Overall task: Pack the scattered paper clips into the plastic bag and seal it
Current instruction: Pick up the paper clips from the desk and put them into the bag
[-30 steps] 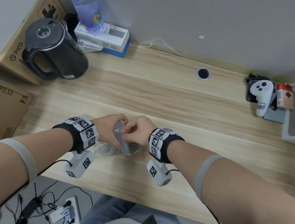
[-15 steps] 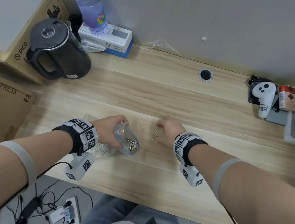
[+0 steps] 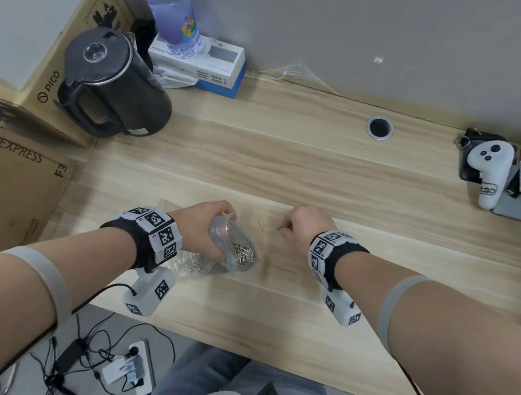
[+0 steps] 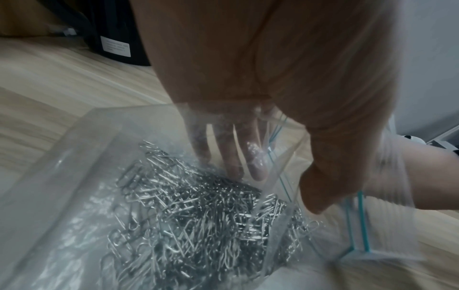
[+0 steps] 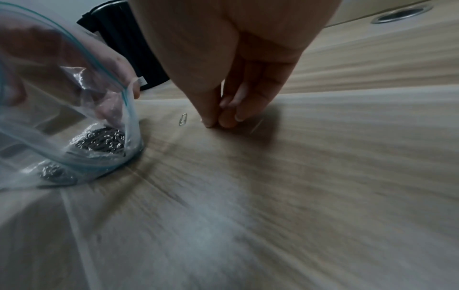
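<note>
Clear plastic zip bag [image 3: 232,244] of silver paper clips [image 3: 244,253] rests on the pale wooden desk [image 3: 326,174], its mouth held agape by the left hand [image 3: 203,227] so the right hand [image 3: 308,221], fingertips pinched on one clip [image 3: 278,227], can drop it in; another loose clip [image 3: 261,223] lies between.

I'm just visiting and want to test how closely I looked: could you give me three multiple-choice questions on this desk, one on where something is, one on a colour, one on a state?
1. Where does the loose paper clip lie?
A. inside the kettle
B. on the desk between the two hands
C. on the floor

2. What colour is the plastic bag's zip strip?
A. red
B. yellow
C. blue-green

3. How is the bag's mouth?
A. held open
B. sealed shut
C. knotted

Answers: 1 B, it lies between the left hand and the right hand. 2 C, teal lines edge the opening. 3 A, the left hand spreads it wide.
</note>
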Motion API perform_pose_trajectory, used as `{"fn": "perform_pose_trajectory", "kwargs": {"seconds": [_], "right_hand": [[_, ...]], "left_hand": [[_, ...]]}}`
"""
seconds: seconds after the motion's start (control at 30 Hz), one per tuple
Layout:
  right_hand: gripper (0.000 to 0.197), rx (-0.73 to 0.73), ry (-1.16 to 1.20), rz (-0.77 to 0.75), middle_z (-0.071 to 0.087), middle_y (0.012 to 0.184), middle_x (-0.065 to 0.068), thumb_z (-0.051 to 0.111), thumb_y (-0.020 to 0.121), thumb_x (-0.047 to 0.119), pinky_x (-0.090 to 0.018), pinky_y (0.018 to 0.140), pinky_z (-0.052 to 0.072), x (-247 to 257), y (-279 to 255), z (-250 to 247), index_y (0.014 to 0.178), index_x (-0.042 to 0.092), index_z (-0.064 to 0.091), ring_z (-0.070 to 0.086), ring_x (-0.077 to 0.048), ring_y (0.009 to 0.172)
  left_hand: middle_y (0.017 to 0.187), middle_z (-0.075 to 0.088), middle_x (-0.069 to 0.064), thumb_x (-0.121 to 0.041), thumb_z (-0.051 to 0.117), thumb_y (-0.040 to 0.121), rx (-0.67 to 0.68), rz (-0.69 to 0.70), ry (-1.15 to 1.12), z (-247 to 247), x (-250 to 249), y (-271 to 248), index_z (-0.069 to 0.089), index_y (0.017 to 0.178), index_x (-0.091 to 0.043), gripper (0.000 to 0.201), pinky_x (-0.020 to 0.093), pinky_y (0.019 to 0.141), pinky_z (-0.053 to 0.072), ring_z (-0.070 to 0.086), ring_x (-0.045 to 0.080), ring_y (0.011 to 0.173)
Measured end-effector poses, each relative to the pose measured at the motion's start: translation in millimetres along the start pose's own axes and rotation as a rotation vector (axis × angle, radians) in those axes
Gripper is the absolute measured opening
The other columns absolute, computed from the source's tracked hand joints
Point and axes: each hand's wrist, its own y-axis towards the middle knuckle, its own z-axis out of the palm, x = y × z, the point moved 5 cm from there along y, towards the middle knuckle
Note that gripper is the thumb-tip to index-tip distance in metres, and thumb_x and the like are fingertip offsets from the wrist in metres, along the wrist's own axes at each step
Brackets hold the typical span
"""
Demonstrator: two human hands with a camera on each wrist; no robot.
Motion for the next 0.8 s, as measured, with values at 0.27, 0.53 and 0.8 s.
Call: {"fn": "perform_pose_trajectory", "kwargs": {"seconds": [0.27,0.53,0.8], "right_hand": [[0.019,0.008,0.161,0.042,0.073,0.092,-0.004,0.059,0.09,0.024,-0.033,0.082,0.054,22,18,1,0.087,0.014,0.075,0.066,-0.026,0.09],[0.03,0.024,0.089,0.06,0.07,0.089,-0.01,0.063,0.084,0.036,-0.038,0.077,0.057,32,26,4,0.088,0.007,0.072,0.066,-0.03,0.086],[0.015,0.085,0.044,0.028,0.068,0.098,-0.008,0.064,0.09,0.024,-0.036,0.079,0.055,34,34,6,0.091,0.01,0.071,0.065,-0.03,0.091]], "left_hand": [[0.103,0.062,0.0,-0.031,0.087,0.051,-0.005,0.006,-0.043,-3,3,-4,0.051,0.114,-0.033,0.073,0.046,0.072,0.061,0.066,0.019,0.078],[0.1,0.063,-0.002,-0.042,0.081,0.044,-0.004,0.007,-0.071,-4,3,-2,0.051,0.113,-0.034,0.076,0.041,0.07,0.06,0.067,0.02,0.076],[0.104,0.063,-0.001,-0.038,0.088,0.05,0.015,0.011,-0.06,-6,4,0,0.052,0.113,-0.034,0.073,0.041,0.075,0.061,0.069,0.022,0.087]]}}
